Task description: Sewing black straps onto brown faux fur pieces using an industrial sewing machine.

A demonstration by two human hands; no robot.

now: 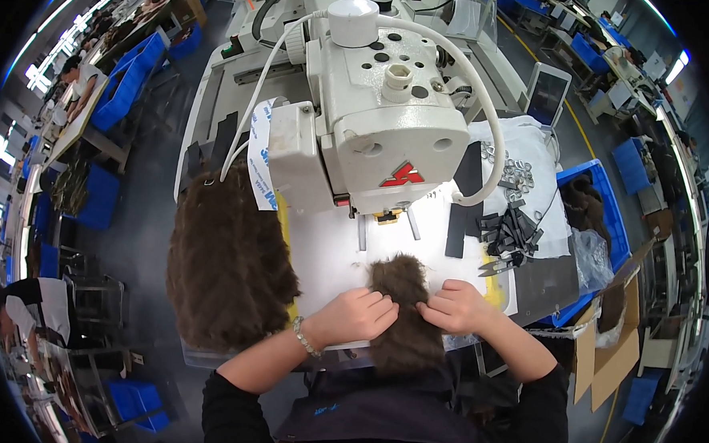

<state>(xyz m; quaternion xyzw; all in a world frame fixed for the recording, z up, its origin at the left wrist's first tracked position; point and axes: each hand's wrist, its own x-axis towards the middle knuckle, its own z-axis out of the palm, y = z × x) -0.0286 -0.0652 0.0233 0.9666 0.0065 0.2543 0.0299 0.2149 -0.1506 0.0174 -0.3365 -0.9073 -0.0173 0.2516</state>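
A strip of dark brown furry fabric (pixel 408 337) lies over the front edge of the white work plate (pixel 332 268). My left hand (pixel 356 314) pinches its left side, fingers curled in. On its other side, my right hand (pixel 454 308) is closed on the right edge. Just beyond the fabric stands the white head of an industrial sewing machine (pixel 398 156); its needle area is above the plate, apart from the fabric. A large pile of brown furry pieces (pixel 228 267) rests to the left of my left forearm.
Right of the machine, a white cloth (pixel 525 174) carries metal rings (pixel 517 175), black strap pieces (pixel 514 230) and pointed snips (pixel 500 265). Beyond are a blue bin (pixel 622 235) with brown fur and a clear bag, and an open cardboard box (pixel 608 347). A small screen (pixel 547 95) stands behind.
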